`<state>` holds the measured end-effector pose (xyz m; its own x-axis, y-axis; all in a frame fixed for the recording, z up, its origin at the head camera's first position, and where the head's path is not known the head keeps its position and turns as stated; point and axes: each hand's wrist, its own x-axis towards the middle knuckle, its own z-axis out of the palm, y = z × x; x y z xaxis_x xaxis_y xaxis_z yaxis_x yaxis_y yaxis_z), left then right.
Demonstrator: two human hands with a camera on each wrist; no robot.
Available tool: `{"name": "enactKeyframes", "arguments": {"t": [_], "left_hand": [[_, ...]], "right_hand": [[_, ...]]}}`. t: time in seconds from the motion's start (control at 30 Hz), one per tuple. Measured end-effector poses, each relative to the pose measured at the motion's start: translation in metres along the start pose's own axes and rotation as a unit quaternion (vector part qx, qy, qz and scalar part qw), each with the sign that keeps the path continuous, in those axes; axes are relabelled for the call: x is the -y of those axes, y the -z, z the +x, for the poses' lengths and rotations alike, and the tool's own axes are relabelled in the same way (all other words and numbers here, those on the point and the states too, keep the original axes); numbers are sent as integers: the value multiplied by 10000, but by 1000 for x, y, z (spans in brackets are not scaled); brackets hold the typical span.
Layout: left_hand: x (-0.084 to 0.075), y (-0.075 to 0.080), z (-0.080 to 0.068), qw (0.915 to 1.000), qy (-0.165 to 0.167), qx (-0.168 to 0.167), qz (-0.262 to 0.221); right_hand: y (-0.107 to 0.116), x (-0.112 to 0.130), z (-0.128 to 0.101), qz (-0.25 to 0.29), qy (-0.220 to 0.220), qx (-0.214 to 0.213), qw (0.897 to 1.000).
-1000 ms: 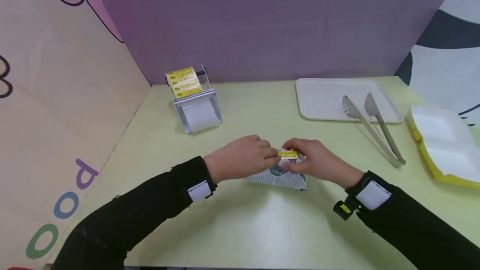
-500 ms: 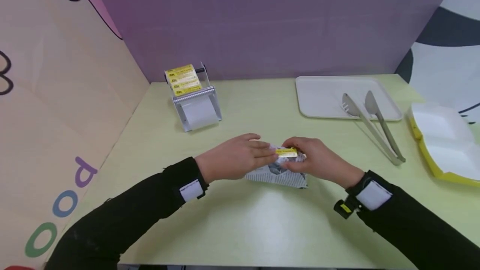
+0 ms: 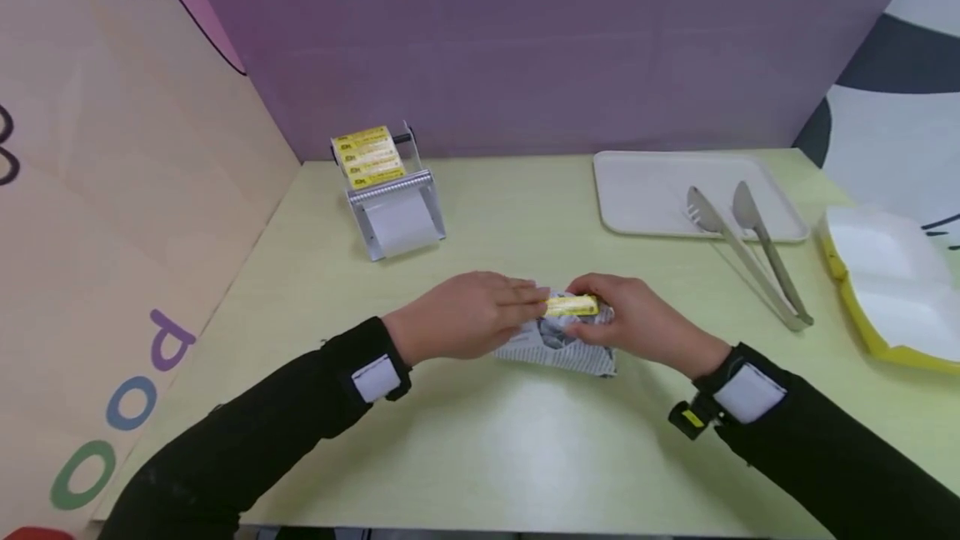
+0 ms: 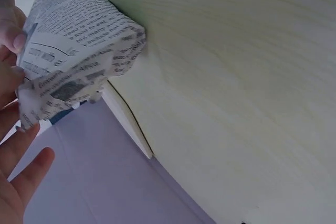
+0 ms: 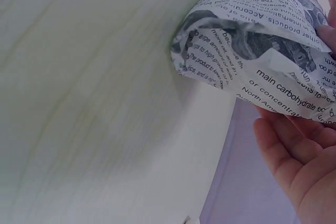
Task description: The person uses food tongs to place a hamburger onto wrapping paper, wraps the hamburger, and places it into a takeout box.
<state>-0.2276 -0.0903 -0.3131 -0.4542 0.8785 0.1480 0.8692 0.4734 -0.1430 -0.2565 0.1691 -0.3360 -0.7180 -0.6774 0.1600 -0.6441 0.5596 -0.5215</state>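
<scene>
A package wrapped in newsprint paper (image 3: 557,356) lies at the middle of the table, with a yellow and white sticker label (image 3: 572,306) across its top. My right hand (image 3: 647,322) grips the package at its right end, thumb in front and fingers behind. Straight fingers of my left hand (image 3: 471,315) rest on the label's left end. From the left wrist, the wrapped paper (image 4: 79,35) shows a folded, creased end close to the left fingers. In the right wrist view the printed wrapper (image 5: 252,61) sits against the right fingers (image 5: 278,140). What is inside the paper is hidden.
A label dispenser (image 3: 396,219) with a yellow-printed roll stands at the back left. At the back right is a white tray (image 3: 652,190), metal tongs (image 3: 757,261) leaning on its front edge. An opened yellow and white food box (image 3: 892,286) sits at the far right.
My left hand has drawn back to the left, and its curled fingers have straightened out over the label. More of the label now shows. The right hand has kept its grip on the package.
</scene>
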Motion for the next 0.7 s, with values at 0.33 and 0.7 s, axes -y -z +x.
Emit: {"name": "enactKeyframes", "arguments": {"t": [0.33,0.7], "left_hand": [[5,-13,-6,9983,144,-381,-417],[2,-13,-2,9967,501,-298,-564]], "right_hand": [[-1,3,-1,-29,21,-101,9999],[-2,3,-2,-61,-17,-94,9999]]}}
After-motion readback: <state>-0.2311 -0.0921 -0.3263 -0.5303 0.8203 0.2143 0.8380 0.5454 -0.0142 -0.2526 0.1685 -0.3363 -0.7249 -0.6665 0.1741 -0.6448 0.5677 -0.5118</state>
